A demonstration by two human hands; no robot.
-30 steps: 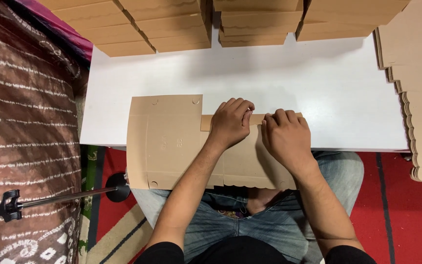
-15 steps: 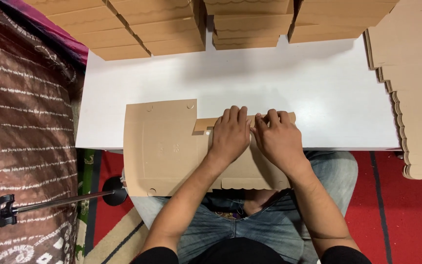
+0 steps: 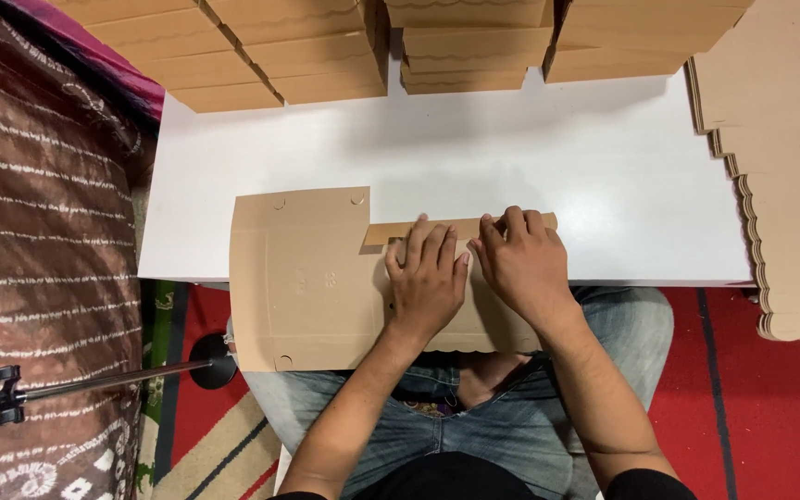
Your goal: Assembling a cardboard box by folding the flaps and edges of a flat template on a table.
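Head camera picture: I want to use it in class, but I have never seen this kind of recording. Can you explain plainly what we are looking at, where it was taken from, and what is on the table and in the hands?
There is no machine here. The picture comes from a camera worn on a person's head, looking straight down, so the two bare arms entering from the bottom are that person's own. The person sits at a white table, knees in jeans showing under its edge. A flat brown cardboard sheet, a box not yet folded, lies across the near edge of the table. The left hand and the right hand lie palm down, side by side, pressing on it, fingertips at a narrow cardboard flap. Neither hand closes a grip around anything. Folded cardboard boxes are stacked along the far edge, and a pile of flat sheets sits to the right.
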